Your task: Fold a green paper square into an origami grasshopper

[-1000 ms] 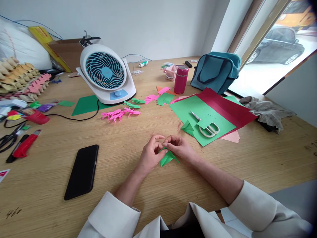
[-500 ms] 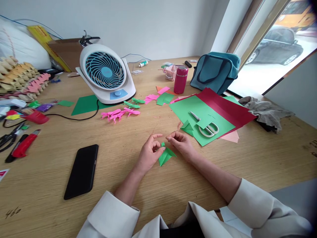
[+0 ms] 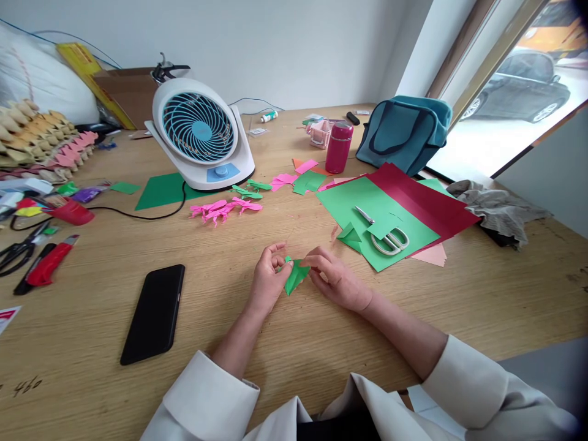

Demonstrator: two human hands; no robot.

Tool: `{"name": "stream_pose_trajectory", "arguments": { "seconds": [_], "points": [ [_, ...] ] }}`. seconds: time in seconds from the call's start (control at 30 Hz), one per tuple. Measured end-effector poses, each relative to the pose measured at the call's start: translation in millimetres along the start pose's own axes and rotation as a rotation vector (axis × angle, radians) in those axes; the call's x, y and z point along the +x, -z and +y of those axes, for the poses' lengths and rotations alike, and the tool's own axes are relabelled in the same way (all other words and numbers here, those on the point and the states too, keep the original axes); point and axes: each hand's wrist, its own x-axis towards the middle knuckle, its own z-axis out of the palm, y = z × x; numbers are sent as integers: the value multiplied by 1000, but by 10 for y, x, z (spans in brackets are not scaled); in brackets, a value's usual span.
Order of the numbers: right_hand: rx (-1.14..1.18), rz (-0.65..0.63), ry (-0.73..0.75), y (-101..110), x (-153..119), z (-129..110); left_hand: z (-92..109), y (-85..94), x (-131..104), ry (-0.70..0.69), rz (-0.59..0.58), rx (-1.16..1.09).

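Note:
A small folded green paper [image 3: 296, 277] is held just above the table between my two hands. My left hand [image 3: 269, 275] pinches its left side, thumb in front. My right hand [image 3: 337, 282] has its bent fingers closed on the paper's upper right edge. Beyond my right hand, another folded green piece [image 3: 351, 236] lies against a large light green sheet [image 3: 340, 199]. Scissors with white handles [image 3: 390, 242] rest on that sheet, partly under a small green paper piece [image 3: 379, 229]. Folded pink paper figures [image 3: 225, 209] and green ones [image 3: 248, 191] lie farther off.
A white fan [image 3: 199, 135] stands at the back left, its black cord crossing the table. At left lie a black phone [image 3: 154, 313], a red utility knife [image 3: 52, 263] and black scissors [image 3: 21, 250]. A magenta bottle [image 3: 339, 148] and a blue bag [image 3: 404, 135] stand at the back right.
Both hands' fingertips and the green paper have shifted slightly left. My right fingers, earlier pinched together above the paper, now come down onto its right edge.

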Motion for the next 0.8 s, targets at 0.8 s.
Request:
{"name": "stream_pose_trajectory", "arguments": {
  "seconds": [0.8],
  "points": [
    [-31, 25, 56, 47, 15, 31, 162, 51, -72, 298, -277, -338]
  ]
}}
